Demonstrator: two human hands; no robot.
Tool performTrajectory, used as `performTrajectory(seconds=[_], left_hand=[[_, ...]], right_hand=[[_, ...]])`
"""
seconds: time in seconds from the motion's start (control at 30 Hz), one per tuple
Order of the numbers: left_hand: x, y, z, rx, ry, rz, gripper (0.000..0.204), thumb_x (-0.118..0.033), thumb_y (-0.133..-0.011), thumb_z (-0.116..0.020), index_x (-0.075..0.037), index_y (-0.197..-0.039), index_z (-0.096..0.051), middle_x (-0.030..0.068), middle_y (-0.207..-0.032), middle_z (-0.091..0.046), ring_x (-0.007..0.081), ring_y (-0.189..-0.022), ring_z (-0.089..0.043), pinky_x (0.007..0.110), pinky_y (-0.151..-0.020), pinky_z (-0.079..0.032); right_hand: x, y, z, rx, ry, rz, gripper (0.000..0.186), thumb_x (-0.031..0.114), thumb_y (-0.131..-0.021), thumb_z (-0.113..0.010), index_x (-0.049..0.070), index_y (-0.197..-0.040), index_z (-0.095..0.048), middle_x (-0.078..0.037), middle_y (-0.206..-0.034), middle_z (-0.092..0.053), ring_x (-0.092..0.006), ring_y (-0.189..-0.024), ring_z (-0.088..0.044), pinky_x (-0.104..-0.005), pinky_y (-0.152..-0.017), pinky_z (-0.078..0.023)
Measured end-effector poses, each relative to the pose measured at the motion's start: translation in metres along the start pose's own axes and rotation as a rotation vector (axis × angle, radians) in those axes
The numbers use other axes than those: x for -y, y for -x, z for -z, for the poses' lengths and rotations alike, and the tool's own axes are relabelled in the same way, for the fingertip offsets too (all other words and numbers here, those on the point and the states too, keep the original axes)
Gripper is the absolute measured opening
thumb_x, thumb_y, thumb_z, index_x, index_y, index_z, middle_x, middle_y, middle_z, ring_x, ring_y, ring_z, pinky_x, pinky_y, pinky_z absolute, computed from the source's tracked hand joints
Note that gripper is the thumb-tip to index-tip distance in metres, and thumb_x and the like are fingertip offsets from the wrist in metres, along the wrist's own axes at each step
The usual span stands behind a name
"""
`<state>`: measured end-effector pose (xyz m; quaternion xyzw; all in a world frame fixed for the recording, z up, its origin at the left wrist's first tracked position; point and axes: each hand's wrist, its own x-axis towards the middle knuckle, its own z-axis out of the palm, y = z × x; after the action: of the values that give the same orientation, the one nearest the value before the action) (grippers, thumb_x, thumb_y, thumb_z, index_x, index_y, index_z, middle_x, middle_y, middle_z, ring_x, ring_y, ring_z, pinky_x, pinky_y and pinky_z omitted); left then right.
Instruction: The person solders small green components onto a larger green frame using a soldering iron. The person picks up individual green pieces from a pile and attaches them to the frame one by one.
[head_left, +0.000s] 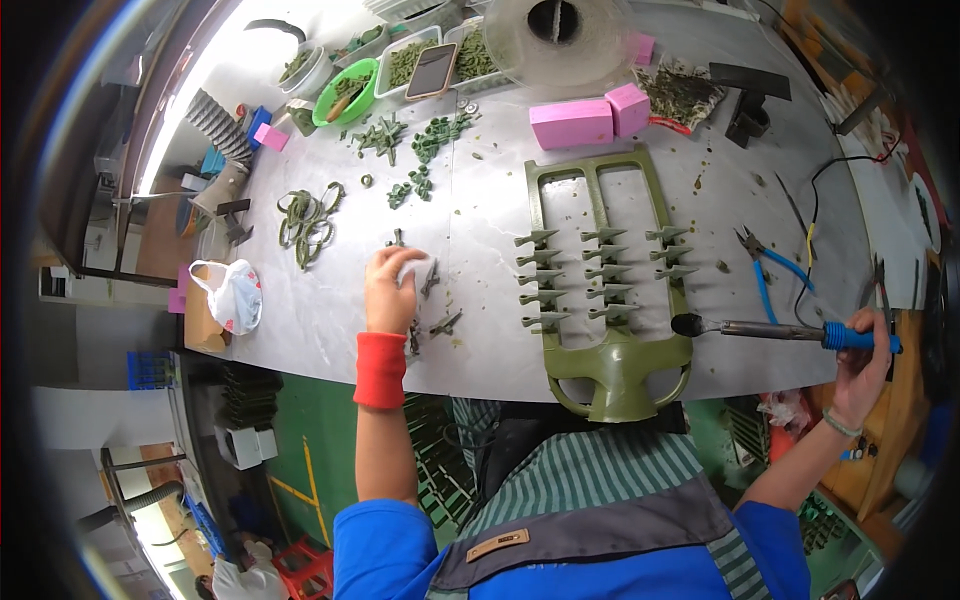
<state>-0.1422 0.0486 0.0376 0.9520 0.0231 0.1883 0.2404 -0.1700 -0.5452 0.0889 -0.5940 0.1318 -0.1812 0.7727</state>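
My right hand point(862, 370) grips the blue handle of a soldering iron point(765, 330) with a broad, dark, rounded tip. That tip is close to the right side of an olive-green plastic frame point(622, 360), which lies flat with its narrow end toward me. Three columns of small pointed green pieces point(607, 272) sit across the frame's bars. To the left, my left hand point(388, 290), with a red wristband, is low over the table, its fingers curled and something white at them. A small green part point(397, 238) shows just beyond the fingertips; whether they pinch anything is hidden. Loose dark green pieces point(446, 323) lie beside this hand.
Pink blocks point(570, 125) and a large clear film roll point(556, 45) stand behind the frame. Blue-handled pliers point(770, 265) and a cable lie at right. Green loops point(308, 225), a white plastic bag point(232, 295), a green bowl point(350, 95) and a phone point(432, 70) are at left and back.
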Motion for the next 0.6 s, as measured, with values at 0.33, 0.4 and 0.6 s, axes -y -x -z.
performTrajectory(seconds=[0.33,0.4,0.6], left_hand=[[-0.005,0.008,-0.004,0.224,0.23,0.417,0.018,-0.009,-0.076,-0.077,0.001,-0.087,-0.065,0.0073,-0.077,-0.067,0.0124,-0.069,-0.063,0.028,-0.064,-0.05],[-0.014,0.006,-0.009,0.179,0.304,0.375,0.017,-0.006,-0.077,-0.075,0.002,-0.089,-0.066,0.0074,-0.077,-0.067,0.0124,-0.07,-0.064,0.027,-0.065,-0.051],[-0.132,-0.003,-0.006,0.387,0.81,0.267,0.016,0.002,-0.085,-0.066,0.005,-0.101,-0.068,0.0081,-0.085,-0.07,0.0128,-0.078,-0.067,0.024,-0.069,-0.054]], right_hand=[[0.006,0.005,-0.002,-0.023,0.04,0.034,0.025,0.028,-0.095,-0.057,0.008,-0.082,-0.056,-0.002,-0.083,-0.054,-0.0056,-0.061,-0.046,-0.0186,-0.048,-0.035],[0.008,0.007,0.001,-0.032,0.045,0.046,0.024,0.027,-0.095,-0.057,0.007,-0.082,-0.056,-0.002,-0.083,-0.055,-0.0072,-0.062,-0.048,-0.0195,-0.046,-0.035],[0.007,0.007,-0.013,-0.103,0.006,0.024,0.024,0.023,-0.091,-0.063,0.002,-0.079,-0.063,-0.005,-0.072,-0.062,-0.0123,-0.055,-0.056,-0.0252,-0.045,-0.044]])
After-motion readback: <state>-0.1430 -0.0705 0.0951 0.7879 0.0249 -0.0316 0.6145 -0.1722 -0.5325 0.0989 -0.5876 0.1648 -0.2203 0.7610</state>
